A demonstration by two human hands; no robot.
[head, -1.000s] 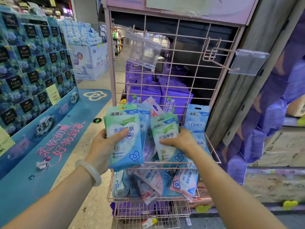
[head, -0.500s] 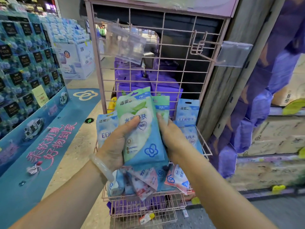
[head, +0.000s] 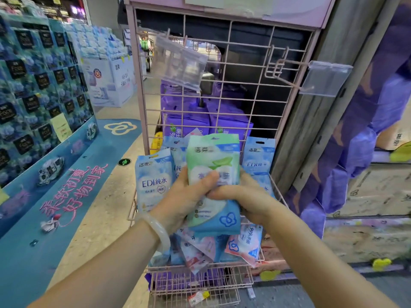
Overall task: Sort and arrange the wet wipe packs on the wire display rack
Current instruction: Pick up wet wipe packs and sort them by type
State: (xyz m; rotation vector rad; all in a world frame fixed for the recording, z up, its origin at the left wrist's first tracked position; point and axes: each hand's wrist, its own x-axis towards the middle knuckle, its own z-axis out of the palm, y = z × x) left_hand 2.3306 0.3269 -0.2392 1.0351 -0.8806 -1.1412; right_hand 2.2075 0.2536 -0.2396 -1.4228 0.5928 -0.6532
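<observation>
Both hands are together right now, pressed onto the same green-and-blue soft plastic wet wipe pack [head: 213, 185] at the middle of the view. The left hand [head: 184, 196] wraps it from the left with the thumb laid across the printed front; the right hand [head: 242, 196] closes in from the right, fingers curled over the pack's waist. There may be more than one pack squared up in that grip, I can't tell from here.

The pack stands upright, long axis running top to bottom, green header up, blue flower logo down. It's held just in front of and above the pink wire basket [head: 275, 192] of the pink wire display rack [head: 244, 70].

Here's the relation that matters: the rack lies straight ahead and beyond the hands. Pale blue EDI packs stand upright in the basket, one to the left [head: 153, 181], one to the right [head: 258, 156], with the held pack in front of the gap between them. Below the hands, a loose jumble of pink-and-white packs [head: 242, 243] spills over the near edge.

Neither hand is clearly nearer; they share the load. My read: the upright pack only needs to go forward and down, same orientation, to line up with its neighbours.
</observation>
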